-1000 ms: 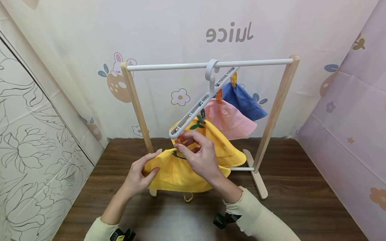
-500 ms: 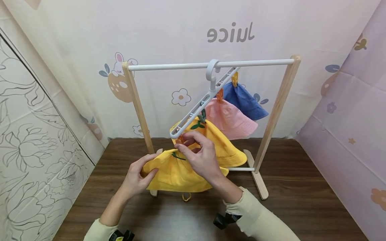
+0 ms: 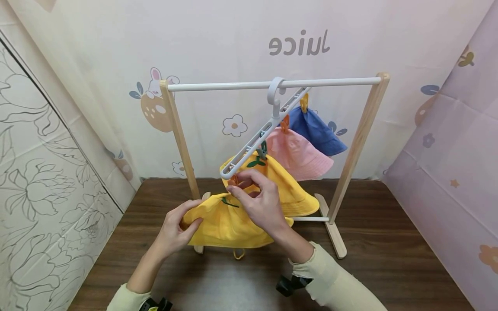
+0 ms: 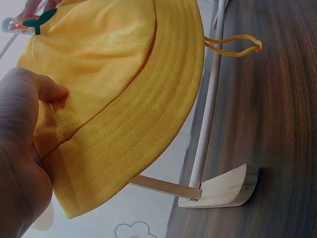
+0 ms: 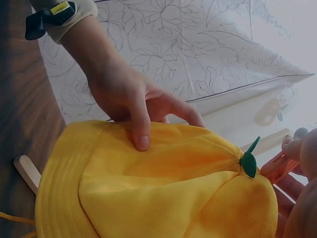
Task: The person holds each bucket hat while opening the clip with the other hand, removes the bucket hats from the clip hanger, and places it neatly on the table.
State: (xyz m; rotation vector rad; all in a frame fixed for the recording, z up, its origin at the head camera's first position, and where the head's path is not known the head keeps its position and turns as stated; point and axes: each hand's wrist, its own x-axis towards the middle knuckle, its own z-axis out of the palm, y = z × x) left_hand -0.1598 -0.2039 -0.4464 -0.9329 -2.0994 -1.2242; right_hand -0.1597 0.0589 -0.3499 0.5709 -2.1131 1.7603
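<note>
My left hand (image 3: 177, 229) holds the side of a yellow bucket hat (image 3: 229, 226), thumb on the outside and fingers partly hidden by the cloth. At the near end of a white hanger (image 3: 253, 146), my right hand (image 3: 261, 202) pinches an orange clothespin (image 3: 233, 180). In the right wrist view the clothespin (image 5: 278, 167) meets the hat's crown beside a green sprout (image 5: 249, 163); whether its jaws bite the cloth is hard to tell. Behind hangs a second yellow hat (image 3: 297, 196) from a dark green clothespin (image 3: 262, 150). The brim (image 4: 148, 139) spreads below my left thumb.
The hanger hooks over the white rail of a wooden rack (image 3: 359, 149). Further back hang a pink hat (image 3: 297, 155) on an orange clothespin and a blue hat (image 3: 317, 131) on a yellow one. Brown tabletop (image 3: 389, 255) lies beneath, with patterned curtains behind.
My left hand and the front yellow hat have shifted very slightly left. My right hand stays at the clothespin with the same pinch. The whole head view has drifted a little.
</note>
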